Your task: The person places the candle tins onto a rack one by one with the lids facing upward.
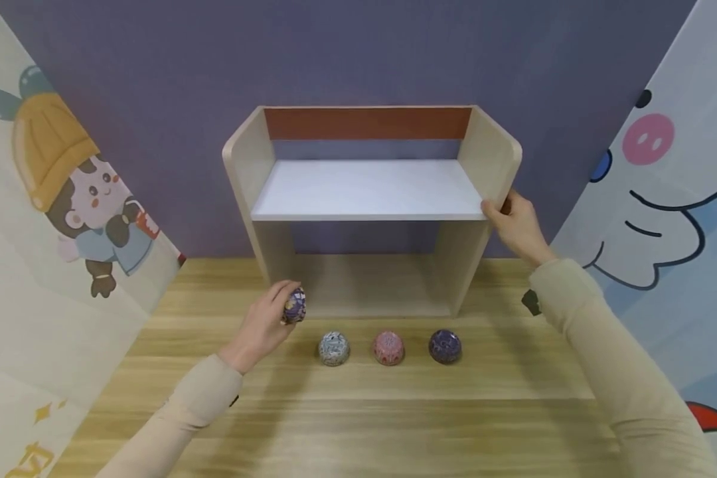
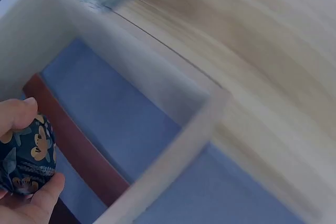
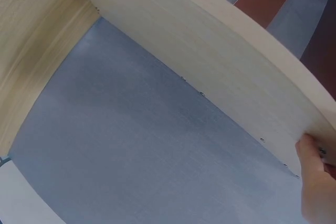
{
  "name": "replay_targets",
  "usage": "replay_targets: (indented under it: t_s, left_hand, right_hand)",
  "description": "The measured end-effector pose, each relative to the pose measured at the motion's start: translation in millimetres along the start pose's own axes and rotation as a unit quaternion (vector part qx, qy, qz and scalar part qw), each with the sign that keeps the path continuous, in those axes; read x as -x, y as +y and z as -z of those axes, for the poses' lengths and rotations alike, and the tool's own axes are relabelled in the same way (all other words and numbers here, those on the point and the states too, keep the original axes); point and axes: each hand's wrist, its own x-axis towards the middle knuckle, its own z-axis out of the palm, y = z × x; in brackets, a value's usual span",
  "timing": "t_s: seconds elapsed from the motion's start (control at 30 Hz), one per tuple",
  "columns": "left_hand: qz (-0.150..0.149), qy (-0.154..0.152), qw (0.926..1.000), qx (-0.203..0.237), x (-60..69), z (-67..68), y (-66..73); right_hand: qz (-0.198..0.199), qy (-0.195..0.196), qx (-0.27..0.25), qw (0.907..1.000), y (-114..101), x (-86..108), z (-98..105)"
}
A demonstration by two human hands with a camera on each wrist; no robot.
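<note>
Left grip (image 1: 265, 325): thumb and fingers pinching a dark patterned tin (image 1: 295, 307) from opposite sides; the left wrist view shows orange flowers on it. Tin sits just in front of the shelf unit's lower left, apparently clear of the table (image 1: 364, 425). Right grip (image 1: 520, 229): clasped on the right side panel (image 1: 492, 153) of the shelf unit (image 1: 247, 159), thumb by the end of the white board (image 1: 364, 189).

On the table before the unit, a row, apart: grey-white tin (image 1: 333, 348), pink tin (image 1: 388, 348), dark purple tin (image 1: 445, 346).

Handling, as judged: tin looks round and smooth, so pinch evenly across its widest part, lightly enough not to dent it. Keep it level and clear of the left panel's edge. Right grip best kept steady, neither pulling nor tipping the unit.
</note>
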Motion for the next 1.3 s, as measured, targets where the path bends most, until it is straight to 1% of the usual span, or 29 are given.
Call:
replay_targets:
  t_s: [0.07, 0.17, 0.27, 0.33, 0.43, 0.57, 0.63, 0.77, 0.9, 0.97, 1.0, 1.13, 1.2, 1.23, 1.3]
  left_hand:
    - [0.037, -0.002, 0.9985, 0.04, -2.8, -0.7, 5.2]
    - [0.09, -0.001, 0.9913, 0.097, -6.1, -1.6, 12.2]
    - [0.128, -0.001, 0.9825, 0.135, -8.6, -1.4, 17.7]
    - [0.146, -0.005, 0.9773, 0.154, -9.7, -1.1, 21.1]
    - [0.154, -0.011, 0.9726, 0.174, -11.1, -1.6, 24.7]
    - [0.162, -0.008, 0.9663, 0.199, -12.8, -3.2, 28.3]
    - [0.171, -0.009, 0.9615, 0.215, -13.2, -4.2, 29.6]
    - [0.187, -0.023, 0.9511, 0.245, -14.3, -6.5, 30.5]
    - [0.189, -0.022, 0.9484, 0.254, -16.5, -11.4, 31.1]
    - [0.189, -0.019, 0.9476, 0.257, -19.2, -11.3, 30.0]
    - [0.191, -0.021, 0.9458, 0.262, -20.4, -11.2, 29.8]
    - [0.215, -0.035, 0.9261, 0.308, -22.4, -9.6, 33.1]
    - [0.223, -0.041, 0.9176, 0.326, -22.4, -9.1, 34.5]
    - [0.226, -0.042, 0.9146, 0.333, -22.3, -8.5, 35.2]
    - [0.226, -0.041, 0.9135, 0.336, -22.8, -8.3, 34.4]
  right_hand:
    - [-0.003, -0.004, -0.004, 1.0, 0.5, 0.3, 0.7]
    - [-0.001, -0.003, -0.006, 1.0, 0.8, 0.5, 1.0]
    - [0.004, 0.0, -0.005, 1.0, 0.5, 0.3, 0.7]
    - [0.005, 0.003, -0.009, 0.9999, 0.0, 0.3, -0.2]
    - [0.001, 0.006, -0.018, 0.9998, -1.1, 1.1, -1.6]
    - [-0.004, 0.007, -0.023, 0.9997, -3.0, 1.4, -1.9]
    - [-0.007, 0.005, -0.02, 0.9998, -3.2, 1.4, -1.9]
    - [-0.009, 0.0, -0.011, 0.9999, -2.6, 1.1, -1.9]
    - [-0.009, -0.007, -0.007, 0.9999, -0.4, 0.7, -0.2]
    - [-0.013, -0.009, -0.008, 0.9998, -1.3, 0.6, 0.5]
    - [-0.015, -0.009, -0.007, 0.9998, -1.6, 0.9, 0.8]
    - [-0.02, -0.012, -0.005, 0.9997, -1.0, 1.8, 0.9]
    - [-0.018, -0.012, -0.003, 0.9998, -0.8, 1.6, 0.4]
    - [-0.018, -0.013, -0.004, 0.9998, -0.7, 1.2, 0.0]
    - [-0.016, -0.011, -0.004, 0.9998, -1.4, 0.6, -0.7]
